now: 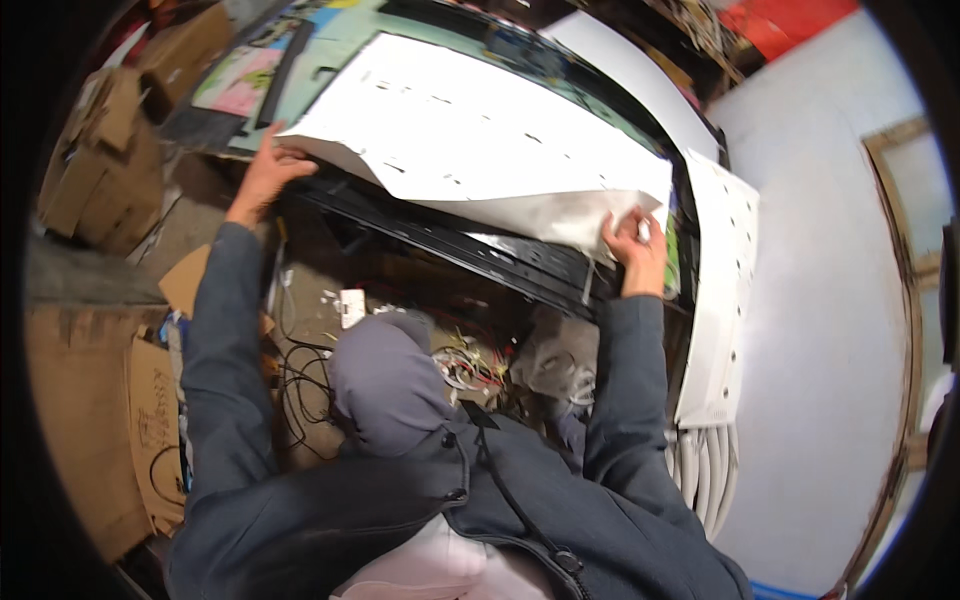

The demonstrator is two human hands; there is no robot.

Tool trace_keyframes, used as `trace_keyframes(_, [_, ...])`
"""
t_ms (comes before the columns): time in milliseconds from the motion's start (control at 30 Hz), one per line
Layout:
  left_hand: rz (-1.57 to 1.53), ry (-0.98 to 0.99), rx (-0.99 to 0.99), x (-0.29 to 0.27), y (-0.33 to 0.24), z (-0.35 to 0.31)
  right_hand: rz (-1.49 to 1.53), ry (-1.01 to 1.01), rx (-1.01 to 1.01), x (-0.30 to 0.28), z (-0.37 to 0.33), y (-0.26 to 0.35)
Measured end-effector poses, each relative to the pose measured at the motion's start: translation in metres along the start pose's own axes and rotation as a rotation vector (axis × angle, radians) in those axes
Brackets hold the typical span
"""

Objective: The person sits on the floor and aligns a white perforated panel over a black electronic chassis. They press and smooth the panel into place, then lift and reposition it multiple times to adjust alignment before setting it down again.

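Note:
A large, thin white sheet (470,120) with rows of small dark slots and marks lies over a long black frame (440,240). Its near edge is lifted and curls up in waves. My left hand (268,178) pinches the sheet's near left corner between thumb and fingers. At the near right corner, my right hand (636,240) has its fingers closed on the sheet's edge. The frame's near rail shows below the raised edge, and most of what lies under the sheet is hidden.
Cardboard boxes (105,170) stand at the left. Tangled wires (470,365) and a clear plastic bag (555,360) lie below the frame. A perforated white panel (715,300) leans by the wall (810,300) at the right. A dark strip (285,75) lies on the table.

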State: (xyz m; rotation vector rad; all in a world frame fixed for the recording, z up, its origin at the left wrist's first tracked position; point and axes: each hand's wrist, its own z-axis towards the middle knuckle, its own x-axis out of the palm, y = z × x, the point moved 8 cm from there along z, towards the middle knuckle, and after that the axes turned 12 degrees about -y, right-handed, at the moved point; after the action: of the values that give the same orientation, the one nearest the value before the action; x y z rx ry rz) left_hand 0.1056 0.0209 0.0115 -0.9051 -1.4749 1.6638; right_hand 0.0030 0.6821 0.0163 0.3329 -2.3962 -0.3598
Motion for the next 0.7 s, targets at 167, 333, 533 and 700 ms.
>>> trace_keyframes(167, [0.085,-0.057,-0.145,-0.018,0.014,0.006,-0.448,0.231,-0.315,0.023,-0.049,-0.024])
trace_keyframes(333, [-0.001,-0.067,-0.274,-0.009,0.000,-0.001,-1.046,0.450,-1.075,0.051,-0.107,-0.059])
trace_keyframes(533, [-0.056,-0.259,-0.247,-0.006,0.001,0.021,-1.508,0.967,-1.979,0.087,-0.208,-0.205])
trace_keyframes(700, [0.448,-0.371,0.097,-0.004,-0.030,0.046,-1.702,1.082,-1.570,0.123,-0.206,-0.314])
